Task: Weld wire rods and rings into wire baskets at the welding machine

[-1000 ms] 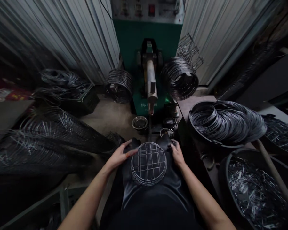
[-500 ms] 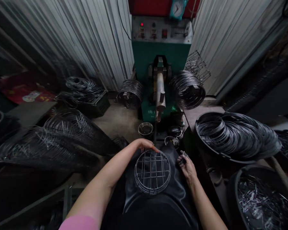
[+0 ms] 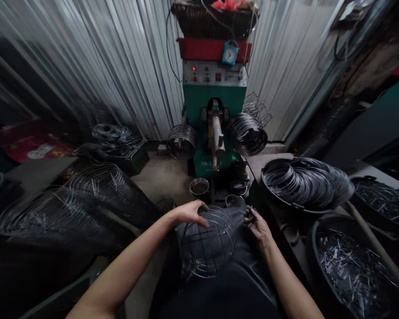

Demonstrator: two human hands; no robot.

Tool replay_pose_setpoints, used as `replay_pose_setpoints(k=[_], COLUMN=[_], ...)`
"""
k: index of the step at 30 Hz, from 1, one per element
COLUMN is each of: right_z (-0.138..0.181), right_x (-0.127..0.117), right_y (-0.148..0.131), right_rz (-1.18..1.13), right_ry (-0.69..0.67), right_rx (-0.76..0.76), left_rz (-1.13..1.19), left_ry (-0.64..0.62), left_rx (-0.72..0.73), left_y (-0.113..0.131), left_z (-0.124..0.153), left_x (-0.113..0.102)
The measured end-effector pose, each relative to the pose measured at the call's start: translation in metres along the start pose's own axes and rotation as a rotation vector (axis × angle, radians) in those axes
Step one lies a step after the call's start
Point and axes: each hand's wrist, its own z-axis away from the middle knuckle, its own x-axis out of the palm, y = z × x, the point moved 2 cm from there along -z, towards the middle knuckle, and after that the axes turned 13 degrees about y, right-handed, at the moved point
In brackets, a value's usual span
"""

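Note:
A round wire basket (image 3: 208, 243) with a grid bottom rests on my lap, over a black apron (image 3: 226, 283). My left hand (image 3: 188, 212) grips its far rim at the upper left, and the basket tilts up at that edge. My right hand (image 3: 258, 226) lies on my right thigh just beside the basket, fingers curled around a small dark object I cannot make out. A green welding machine (image 3: 214, 128) with a protruding metal arm stands straight ahead of my knees.
A black tub of wire rings (image 3: 306, 184) sits at my right, with a tub of short wire pieces (image 3: 352, 266) nearer. Stacked finished wire baskets (image 3: 69, 208) lie at my left. Wire coils (image 3: 248, 133) flank the machine. Small round tins (image 3: 199, 187) sit on the floor.
My left hand has slid around the basket's far rim and lifted that edge, so the basket now tilts. The view has tipped upward, showing more of the machine.

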Motion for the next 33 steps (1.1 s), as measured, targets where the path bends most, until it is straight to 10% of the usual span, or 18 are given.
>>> replay_pose_setpoints(k=[8,16,20,25,33], right_z=[0.009,-0.009,-0.007,0.026,0.025], right_x=[0.012,-0.023,-0.011,0.069,0.134], right_y=[-0.025,-0.016,-0.012,-0.041,-0.032], right_rz=[-0.014,0.619,0.958,1.329,1.483], right_ry=[0.006,0.131,-0.048,-0.417,-0.296], right_rx=[-0.038,-0.788,-0.889,-0.957,-0.975], left_rz=[-0.139,-0.372,-0.379,-0.417,-0.416], left_ry=[0.395,0.893,0.887,0.79,0.748], left_rx=[0.294,0.381,0.366,0.37,0.341], left_y=[0.028,0.025,0.012,0.015,0.023], left_z=[0.044,0.014,-0.009,-0.035,-0.055], left_x=[-0.012,-0.015,-0.008,0.006,0.022])
